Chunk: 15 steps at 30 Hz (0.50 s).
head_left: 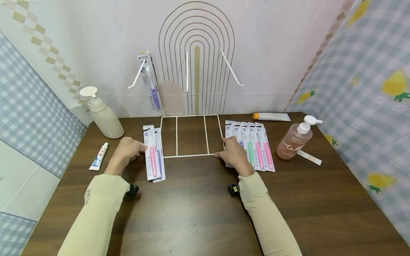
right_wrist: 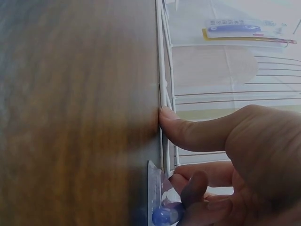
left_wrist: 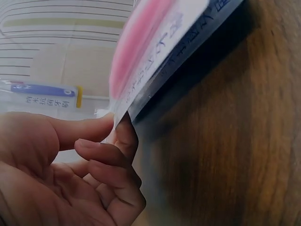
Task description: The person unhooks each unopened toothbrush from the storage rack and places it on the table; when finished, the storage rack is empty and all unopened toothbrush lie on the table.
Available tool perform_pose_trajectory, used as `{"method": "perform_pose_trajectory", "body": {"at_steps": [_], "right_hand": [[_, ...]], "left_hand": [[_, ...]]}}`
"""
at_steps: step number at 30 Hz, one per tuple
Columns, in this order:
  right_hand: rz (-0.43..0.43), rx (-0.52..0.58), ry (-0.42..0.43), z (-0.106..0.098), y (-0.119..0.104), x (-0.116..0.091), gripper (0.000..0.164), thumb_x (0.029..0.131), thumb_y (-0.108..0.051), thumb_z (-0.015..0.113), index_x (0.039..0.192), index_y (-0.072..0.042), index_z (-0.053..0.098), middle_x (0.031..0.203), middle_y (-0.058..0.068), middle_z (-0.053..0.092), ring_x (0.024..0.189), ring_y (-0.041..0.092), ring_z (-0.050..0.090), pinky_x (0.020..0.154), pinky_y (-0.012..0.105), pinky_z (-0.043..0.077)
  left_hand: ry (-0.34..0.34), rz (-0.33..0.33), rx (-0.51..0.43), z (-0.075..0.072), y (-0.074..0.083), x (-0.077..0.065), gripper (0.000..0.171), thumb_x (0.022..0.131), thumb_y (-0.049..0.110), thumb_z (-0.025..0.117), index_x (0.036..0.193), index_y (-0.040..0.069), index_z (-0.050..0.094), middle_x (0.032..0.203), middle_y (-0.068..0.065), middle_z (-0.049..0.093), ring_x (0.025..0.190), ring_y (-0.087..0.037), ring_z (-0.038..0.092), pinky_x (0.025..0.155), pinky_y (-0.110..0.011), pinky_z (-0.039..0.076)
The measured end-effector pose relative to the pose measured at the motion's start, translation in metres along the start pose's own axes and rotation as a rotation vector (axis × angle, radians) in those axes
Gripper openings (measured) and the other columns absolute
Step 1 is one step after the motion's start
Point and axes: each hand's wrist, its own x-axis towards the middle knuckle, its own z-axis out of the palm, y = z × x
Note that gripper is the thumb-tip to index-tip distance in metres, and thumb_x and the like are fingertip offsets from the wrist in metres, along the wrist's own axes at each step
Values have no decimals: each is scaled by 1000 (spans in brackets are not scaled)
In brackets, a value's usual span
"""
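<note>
My left hand (head_left: 129, 148) pinches the edge of a packaged pink toothbrush (head_left: 153, 156) between thumb and index finger. In the left wrist view this pack (left_wrist: 155, 52) is tilted, one edge raised off the table. A packaged purple toothbrush (head_left: 160, 156) lies partly under it. My right hand (head_left: 234, 151) holds the front right corner of a white wire rack (head_left: 189, 155); in the right wrist view the thumb presses the rack's front bar (right_wrist: 161, 66). Beside that hand several packaged toothbrushes (head_left: 261, 147) lie overlapping, partly hidden by it. Another packaged toothbrush (head_left: 150, 83) hangs from the left hook (head_left: 137, 74).
A middle hook (head_left: 187, 73) and a right hook (head_left: 232, 69) jut forward. On the left stand a beige pump bottle (head_left: 105, 119) and a small toothpaste tube (head_left: 99, 156). At right are a pink pump bottle (head_left: 293, 142), an orange-capped tube (head_left: 272, 116) and a slim box (head_left: 309, 157).
</note>
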Motion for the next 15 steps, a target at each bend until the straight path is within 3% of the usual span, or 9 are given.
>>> {"method": "perform_pose_trajectory", "body": {"at_steps": [5,15], "right_hand": [[-3,-8,-6,1,1,2,90,95,-40,95,169,-7,56,170,25,54,118,34,68,98,56,63],[-15,0,12,1,2,1,89,94,-37,96,167,-4,57,167,27,56,117,35,68,98,58,63]], "left_hand": [[-20,-8,-6,-1,-4,3,33,106,7,69,128,-17,75,64,8,57,68,-9,56,63,-25,49],[-72,-41,-43,0,-7,4,29,108,6,65,127,-15,70,65,8,56,60,-3,53,56,-18,50]]}}
